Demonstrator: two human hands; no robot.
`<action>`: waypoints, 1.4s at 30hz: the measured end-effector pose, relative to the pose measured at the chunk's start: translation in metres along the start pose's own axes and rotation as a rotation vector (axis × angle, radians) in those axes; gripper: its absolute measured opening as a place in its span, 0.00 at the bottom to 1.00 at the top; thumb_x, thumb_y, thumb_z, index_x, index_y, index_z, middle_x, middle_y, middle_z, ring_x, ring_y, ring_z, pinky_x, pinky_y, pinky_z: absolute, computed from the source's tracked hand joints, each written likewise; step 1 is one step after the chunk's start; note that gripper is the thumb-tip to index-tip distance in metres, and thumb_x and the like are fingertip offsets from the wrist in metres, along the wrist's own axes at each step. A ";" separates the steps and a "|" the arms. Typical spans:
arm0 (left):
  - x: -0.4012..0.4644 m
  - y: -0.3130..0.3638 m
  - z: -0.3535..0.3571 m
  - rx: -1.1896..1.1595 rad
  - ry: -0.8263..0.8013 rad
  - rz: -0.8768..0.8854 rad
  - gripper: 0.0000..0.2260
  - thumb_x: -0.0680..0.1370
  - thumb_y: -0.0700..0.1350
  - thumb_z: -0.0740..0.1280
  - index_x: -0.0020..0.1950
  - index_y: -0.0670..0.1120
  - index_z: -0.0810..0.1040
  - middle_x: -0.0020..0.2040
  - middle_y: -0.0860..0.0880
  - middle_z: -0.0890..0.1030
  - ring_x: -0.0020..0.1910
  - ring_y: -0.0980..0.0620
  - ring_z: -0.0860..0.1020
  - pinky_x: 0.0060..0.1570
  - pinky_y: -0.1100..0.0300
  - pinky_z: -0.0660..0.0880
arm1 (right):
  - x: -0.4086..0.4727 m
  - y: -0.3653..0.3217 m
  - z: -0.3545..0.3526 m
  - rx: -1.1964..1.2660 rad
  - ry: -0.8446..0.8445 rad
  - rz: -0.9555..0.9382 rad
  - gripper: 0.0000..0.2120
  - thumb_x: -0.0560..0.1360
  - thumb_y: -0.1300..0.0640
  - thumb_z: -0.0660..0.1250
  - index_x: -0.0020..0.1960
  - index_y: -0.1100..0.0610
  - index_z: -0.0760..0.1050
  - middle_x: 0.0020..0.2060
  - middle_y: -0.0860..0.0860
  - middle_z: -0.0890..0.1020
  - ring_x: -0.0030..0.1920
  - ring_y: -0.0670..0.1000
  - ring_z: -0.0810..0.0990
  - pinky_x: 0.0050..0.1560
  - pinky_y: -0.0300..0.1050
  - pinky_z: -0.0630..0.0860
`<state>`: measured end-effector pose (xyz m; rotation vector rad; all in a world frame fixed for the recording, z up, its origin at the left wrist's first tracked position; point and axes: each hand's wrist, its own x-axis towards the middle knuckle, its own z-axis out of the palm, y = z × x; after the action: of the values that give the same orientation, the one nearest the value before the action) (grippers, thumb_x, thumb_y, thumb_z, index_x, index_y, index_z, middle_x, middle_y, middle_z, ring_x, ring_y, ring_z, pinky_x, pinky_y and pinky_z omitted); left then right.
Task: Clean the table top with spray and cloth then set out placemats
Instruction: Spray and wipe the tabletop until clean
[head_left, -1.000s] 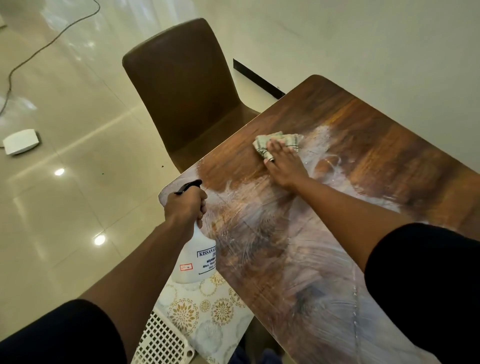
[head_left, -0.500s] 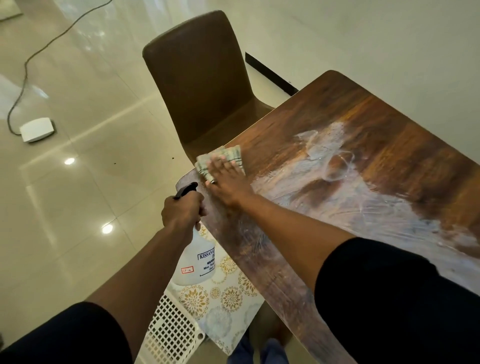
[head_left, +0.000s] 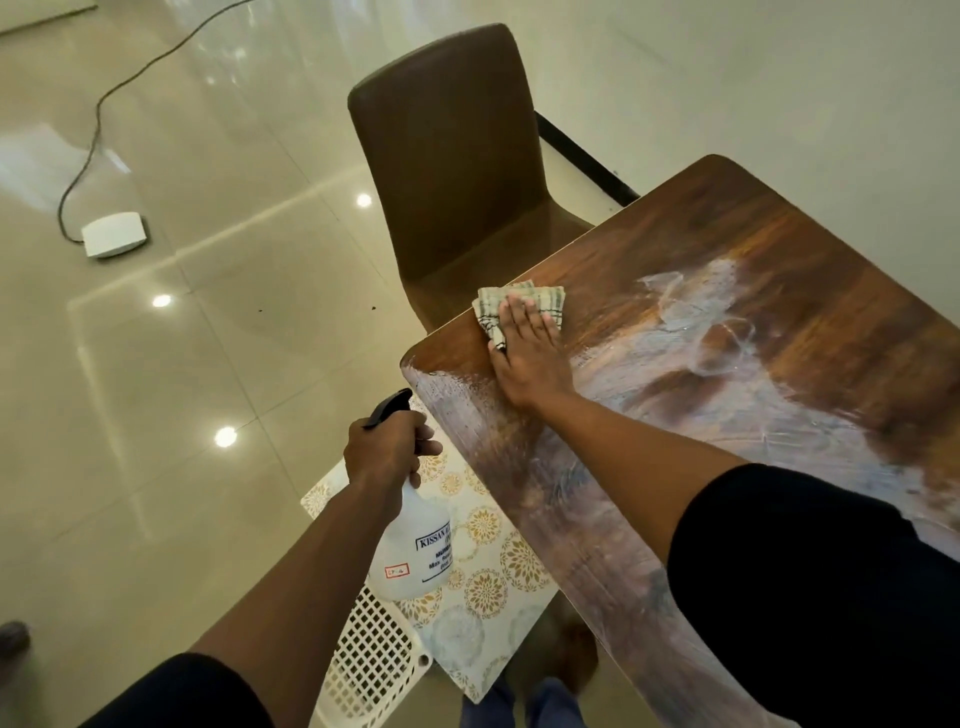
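Note:
A dark wooden table (head_left: 769, 260) runs from the centre to the right, streaked with white wet smears. My right hand (head_left: 527, 353) lies flat on a folded checked cloth (head_left: 519, 299) near the table's left edge, fingers straight, pressing it down. My left hand (head_left: 387, 452) grips the neck of a white spray bottle (head_left: 413, 551) with a black trigger, held beside and below the table's near-left corner. A placemat (head_left: 483, 566) with gold floral circles lies below the bottle, resting over a white lattice basket (head_left: 374, 654).
A brown chair (head_left: 457, 171) stands pushed against the table's left side. On the glossy tiled floor a white box (head_left: 111, 241) with a cable lies at far left. A pale wall borders the table's far side.
My right hand has slid the cloth along the left edge, a little farther up the table than half a second ago. The bottle hand has stayed by the table's corner.

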<state>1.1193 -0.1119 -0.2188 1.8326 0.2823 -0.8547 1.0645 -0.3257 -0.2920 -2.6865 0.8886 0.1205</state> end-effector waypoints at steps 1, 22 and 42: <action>-0.001 -0.001 -0.004 -0.007 -0.003 -0.015 0.04 0.80 0.39 0.70 0.47 0.43 0.84 0.38 0.41 0.86 0.23 0.52 0.77 0.26 0.58 0.69 | 0.000 -0.008 0.002 -0.003 0.009 0.052 0.34 0.86 0.44 0.49 0.85 0.55 0.38 0.84 0.52 0.40 0.83 0.53 0.37 0.82 0.53 0.37; -0.037 -0.022 -0.015 -0.032 -0.035 -0.056 0.06 0.80 0.40 0.71 0.44 0.43 0.85 0.32 0.43 0.85 0.24 0.49 0.71 0.28 0.57 0.68 | -0.080 -0.011 0.010 -0.106 -0.194 -0.416 0.33 0.84 0.40 0.39 0.84 0.50 0.36 0.83 0.49 0.38 0.83 0.51 0.35 0.82 0.50 0.36; -0.044 -0.050 -0.016 0.012 -0.043 -0.019 0.10 0.80 0.41 0.72 0.41 0.39 0.86 0.34 0.42 0.86 0.26 0.46 0.71 0.28 0.56 0.69 | -0.142 -0.048 0.036 0.039 -0.140 -0.230 0.32 0.85 0.39 0.40 0.85 0.50 0.37 0.84 0.48 0.37 0.82 0.51 0.32 0.82 0.51 0.35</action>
<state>1.0672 -0.0681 -0.2220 1.8231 0.2684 -0.9100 0.9792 -0.1977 -0.2885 -2.6829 0.5309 0.2329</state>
